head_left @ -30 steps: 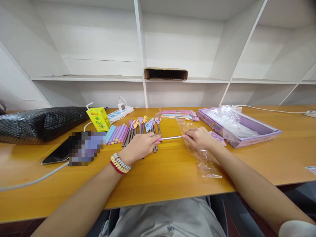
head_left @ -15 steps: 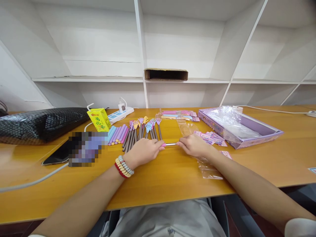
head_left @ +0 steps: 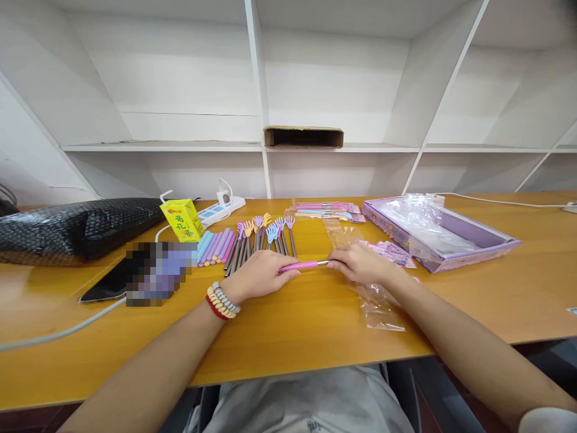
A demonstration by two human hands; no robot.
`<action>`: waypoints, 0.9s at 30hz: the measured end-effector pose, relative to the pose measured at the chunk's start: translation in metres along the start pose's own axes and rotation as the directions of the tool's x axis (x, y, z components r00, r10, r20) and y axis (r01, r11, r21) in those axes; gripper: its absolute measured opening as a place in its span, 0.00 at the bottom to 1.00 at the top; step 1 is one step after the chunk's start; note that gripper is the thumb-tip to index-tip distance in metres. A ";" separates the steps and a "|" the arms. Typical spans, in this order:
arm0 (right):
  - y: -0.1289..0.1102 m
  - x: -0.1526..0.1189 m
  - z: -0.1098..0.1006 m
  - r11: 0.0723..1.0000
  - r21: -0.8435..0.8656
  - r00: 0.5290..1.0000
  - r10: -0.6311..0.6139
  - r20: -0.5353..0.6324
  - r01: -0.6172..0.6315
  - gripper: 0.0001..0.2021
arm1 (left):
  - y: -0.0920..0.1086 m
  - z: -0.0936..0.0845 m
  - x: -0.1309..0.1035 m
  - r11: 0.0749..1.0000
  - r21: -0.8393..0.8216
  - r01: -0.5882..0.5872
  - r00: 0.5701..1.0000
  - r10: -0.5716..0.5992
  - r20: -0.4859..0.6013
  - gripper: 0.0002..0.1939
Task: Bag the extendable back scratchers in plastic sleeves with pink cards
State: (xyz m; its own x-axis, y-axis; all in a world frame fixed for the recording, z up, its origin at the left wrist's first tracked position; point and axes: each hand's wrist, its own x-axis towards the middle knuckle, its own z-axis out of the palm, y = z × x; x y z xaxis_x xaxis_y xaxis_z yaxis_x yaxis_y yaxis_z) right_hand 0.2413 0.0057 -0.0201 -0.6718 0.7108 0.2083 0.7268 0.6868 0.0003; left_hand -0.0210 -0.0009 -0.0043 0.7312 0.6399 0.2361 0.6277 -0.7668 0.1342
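Between my hands, above the table, lies a back scratcher with a pink handle (head_left: 305,265) and a thin metal rod, held level. My left hand (head_left: 264,273) is closed round the handle's left end. My right hand (head_left: 356,261) pinches the rod at the right; its far end is hidden in the fingers. Behind my left hand lie several claw heads (head_left: 271,231) in purple, yellow and blue on dark metal rods. Left of them is a row of loose foam-like handles (head_left: 217,245) in blue, purple and pink. A clear plastic bag (head_left: 381,310) lies under my right forearm.
Packaged back scratchers (head_left: 327,210) lie at the back. Small pink printed cards (head_left: 394,252) are beside a purple box (head_left: 451,261) holding clear plastic. At left are a yellow drink carton (head_left: 183,219), a power strip (head_left: 220,210), a phone (head_left: 108,279) and a black wrapped bundle (head_left: 81,228).
More of the pink handle shows between my hands, and less of the metal rod. My left hand has shifted slightly left, my right hand slightly right.
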 end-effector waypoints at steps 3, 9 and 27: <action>0.004 0.000 0.001 0.996 -0.075 0.999 0.041 0.027 -0.039 0.21 | -0.001 0.000 0.000 0.999 -0.023 0.024 0.999 -0.023 0.025 0.19; -0.009 0.000 0.005 0.978 -0.204 0.999 0.038 0.021 -0.032 0.22 | 0.005 0.002 -0.002 0.999 0.016 0.036 0.998 -0.036 0.052 0.19; -0.013 0.003 -0.001 0.997 -0.056 0.990 -0.051 -0.128 0.044 0.19 | 0.004 -0.002 0.000 0.989 0.146 -0.031 0.997 0.041 -0.067 0.18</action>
State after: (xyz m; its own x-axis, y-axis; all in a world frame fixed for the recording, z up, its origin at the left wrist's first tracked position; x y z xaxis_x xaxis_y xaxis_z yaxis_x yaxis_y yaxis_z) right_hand 0.2294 -0.0011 -0.0187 -0.6842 0.6496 0.3315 0.7033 0.7081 0.0638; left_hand -0.0193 -0.0043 -0.0019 0.7367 0.6031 0.3058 0.6371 -0.7706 -0.0152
